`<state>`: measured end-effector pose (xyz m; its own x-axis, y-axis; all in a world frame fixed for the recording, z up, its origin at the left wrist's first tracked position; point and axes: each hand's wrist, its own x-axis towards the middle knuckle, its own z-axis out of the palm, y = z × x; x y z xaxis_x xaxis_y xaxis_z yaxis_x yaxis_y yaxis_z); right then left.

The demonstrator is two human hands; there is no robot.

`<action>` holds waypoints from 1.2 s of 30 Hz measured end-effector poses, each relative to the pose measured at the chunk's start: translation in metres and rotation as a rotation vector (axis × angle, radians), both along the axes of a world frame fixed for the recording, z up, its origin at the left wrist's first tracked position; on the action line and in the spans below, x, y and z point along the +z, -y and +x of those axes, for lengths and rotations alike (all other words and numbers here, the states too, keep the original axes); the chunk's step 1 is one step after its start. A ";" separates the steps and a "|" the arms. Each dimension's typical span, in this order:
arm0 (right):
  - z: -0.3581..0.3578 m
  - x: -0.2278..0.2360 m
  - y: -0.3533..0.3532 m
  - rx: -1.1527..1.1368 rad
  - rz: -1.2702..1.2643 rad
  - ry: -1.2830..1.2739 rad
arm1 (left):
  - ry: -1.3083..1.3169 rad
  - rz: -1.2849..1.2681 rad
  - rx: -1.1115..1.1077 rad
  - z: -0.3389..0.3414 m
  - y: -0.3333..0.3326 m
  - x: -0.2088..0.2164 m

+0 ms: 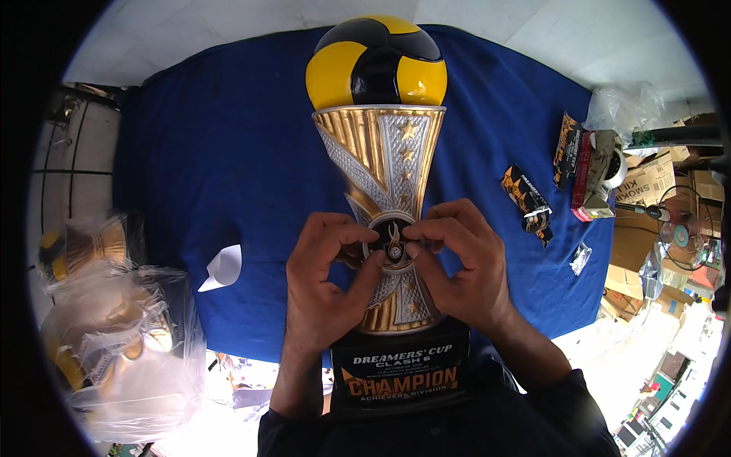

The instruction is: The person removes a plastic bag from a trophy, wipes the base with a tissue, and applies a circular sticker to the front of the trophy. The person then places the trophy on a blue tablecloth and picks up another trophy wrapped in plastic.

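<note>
The left hand (327, 286) and right hand (470, 270) rest bent fingers on the round black emblem (394, 238) between them; pinching or pressing, I cannot tell; the trophy (377, 145) lies beneath; white paper (223, 268), left of both.

Left grip (327, 282) and right grip (468, 270) opposed, inside the desk's (213, 152) near edge; thumb and forefinger of each drawn together, other fingers curled, forearms (537, 346) converging.
</note>
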<state>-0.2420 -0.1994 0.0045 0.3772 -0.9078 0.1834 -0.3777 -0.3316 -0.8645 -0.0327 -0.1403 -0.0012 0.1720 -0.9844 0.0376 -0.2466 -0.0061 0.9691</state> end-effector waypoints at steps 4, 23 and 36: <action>-0.001 0.001 0.000 0.028 -0.011 -0.019 | 0.018 -0.007 -0.009 0.001 0.001 0.001; -0.004 0.003 0.000 0.041 -0.010 -0.036 | -0.008 0.042 -0.041 0.002 -0.002 0.004; -0.002 0.000 -0.001 0.011 -0.024 -0.014 | -0.020 0.029 -0.001 -0.001 0.000 0.003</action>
